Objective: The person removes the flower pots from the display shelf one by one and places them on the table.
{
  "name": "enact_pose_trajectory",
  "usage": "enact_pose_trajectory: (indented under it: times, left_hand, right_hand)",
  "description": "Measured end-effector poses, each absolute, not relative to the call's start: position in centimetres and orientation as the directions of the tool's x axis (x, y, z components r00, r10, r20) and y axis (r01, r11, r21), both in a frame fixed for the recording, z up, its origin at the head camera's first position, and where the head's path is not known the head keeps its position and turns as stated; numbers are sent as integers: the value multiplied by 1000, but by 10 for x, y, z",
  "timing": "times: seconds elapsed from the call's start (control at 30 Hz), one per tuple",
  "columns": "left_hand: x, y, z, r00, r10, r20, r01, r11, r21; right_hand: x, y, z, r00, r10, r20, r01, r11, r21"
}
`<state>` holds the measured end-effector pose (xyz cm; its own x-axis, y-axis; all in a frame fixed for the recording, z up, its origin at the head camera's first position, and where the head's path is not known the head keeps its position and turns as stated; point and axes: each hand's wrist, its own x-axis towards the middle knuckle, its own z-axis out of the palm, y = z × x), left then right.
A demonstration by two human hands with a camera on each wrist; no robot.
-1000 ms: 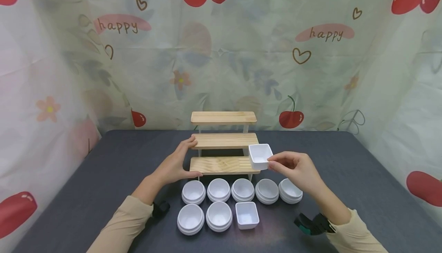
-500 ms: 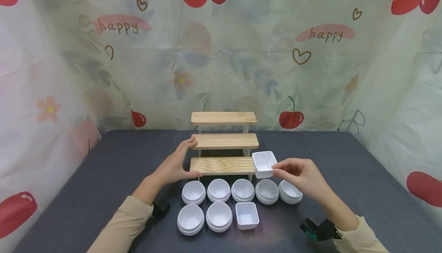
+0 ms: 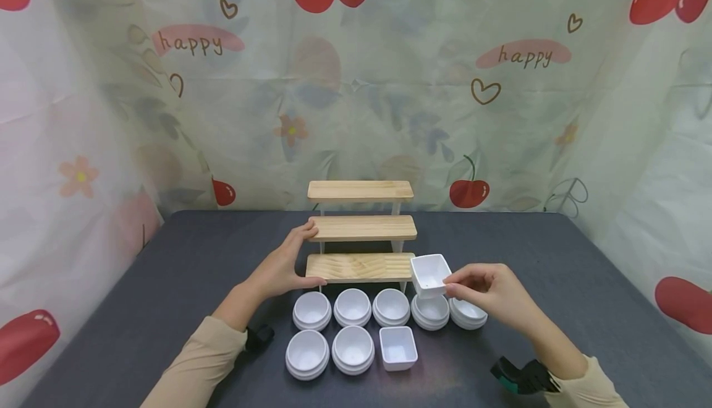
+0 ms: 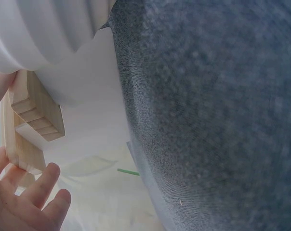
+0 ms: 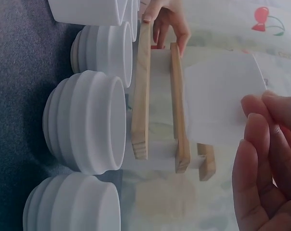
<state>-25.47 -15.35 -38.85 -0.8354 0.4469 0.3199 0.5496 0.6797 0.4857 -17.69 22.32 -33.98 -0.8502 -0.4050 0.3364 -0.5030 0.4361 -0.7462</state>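
A three-tier wooden display stand with white supports stands at mid-table. My left hand holds its left side, fingers at the middle board's end and thumb along the lowest board. In the left wrist view, several fingers stick out beside the board ends. My right hand pinches a small square white bowl by its right side, between thumb and fingertips. The bowl is tilted toward the head camera, in front of the stand's lower right corner, and overlaps the round bowls behind it in this view.
Several round ribbed white bowls line the table before the stand. A second, nearer row has two round bowls and one square bowl. Dark cloth covers the table; a printed curtain hangs behind.
My right hand has moved the square bowl down, to the right and toward me, away from the lowest board. My left hand has stayed on the stand.
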Motion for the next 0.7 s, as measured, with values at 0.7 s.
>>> enact_pose_trajectory:
  times: [0.7]
  left_hand:
    - [-255, -153, -388, -833, 448, 325, 553, 683, 477]
  right_hand:
    - [-173, 241, -346, -820, -502, 273, -504, 411, -760]
